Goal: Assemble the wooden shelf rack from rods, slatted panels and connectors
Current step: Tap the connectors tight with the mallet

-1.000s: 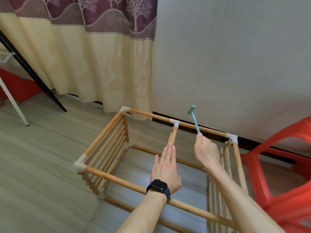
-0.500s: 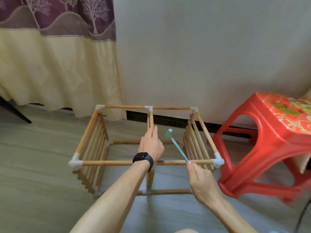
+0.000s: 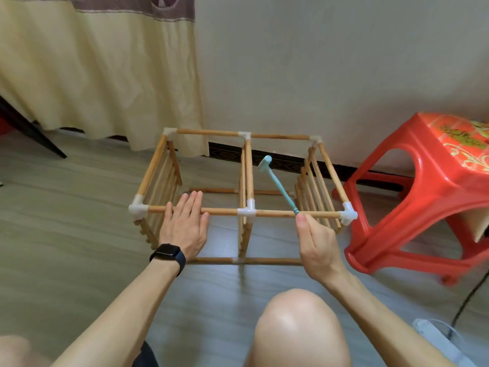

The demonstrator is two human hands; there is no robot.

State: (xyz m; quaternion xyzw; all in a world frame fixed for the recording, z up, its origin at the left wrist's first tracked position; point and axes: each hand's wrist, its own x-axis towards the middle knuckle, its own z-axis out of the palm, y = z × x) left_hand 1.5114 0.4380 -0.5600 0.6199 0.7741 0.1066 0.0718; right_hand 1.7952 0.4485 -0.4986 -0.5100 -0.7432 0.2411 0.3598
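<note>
The wooden shelf rack (image 3: pixel 293 214) stands on the floor, a box frame of rods with three slatted panels and white connectors at the joints. My left hand (image 3: pixel 185 223) lies flat, fingers straight, on the near top rod left of the middle connector (image 3: pixel 247 211). My right hand (image 3: pixel 316 245) grips the handle of a small teal hammer (image 3: pixel 277 185), whose head is raised above the right compartment beside the middle panel.
A red plastic stool (image 3: pixel 428 197) stands close to the rack's right end. A wall and a cream curtain (image 3: pixel 100 70) are right behind the rack. My bare knee (image 3: pixel 296 327) is low in front. A white power strip (image 3: pixel 436 337) and cable lie at the lower right.
My left hand has moved from the middle panel's top to the near rod's left half. The hammer has swung up and farther over the rack. My view has pulled back and down.
</note>
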